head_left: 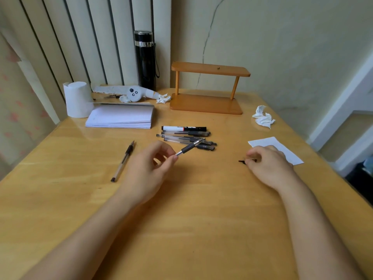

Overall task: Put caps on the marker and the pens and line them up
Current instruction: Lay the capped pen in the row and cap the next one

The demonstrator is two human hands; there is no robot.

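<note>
My left hand [150, 168] pinches an uncapped clear pen [189, 146] with a black grip, its tip pointing up and to the right over the pile. My right hand [268, 162] rests on the table with its fingertips closed on a small black pen cap [242, 161]. A black-and-white capped marker [184, 128] lies crosswise at mid-table, with several capped clear pens [187, 137] lined up just in front of it. Another uncapped pen [123, 161] lies alone to the left, tip pointing away from me.
On the wooden table [181, 229] are a paper stack [121, 117], a tissue roll [77, 99], a black flask [145, 59], a small wooden shelf [207, 87], crumpled tissue [263, 117] and a paper slip [282, 148] by my right hand.
</note>
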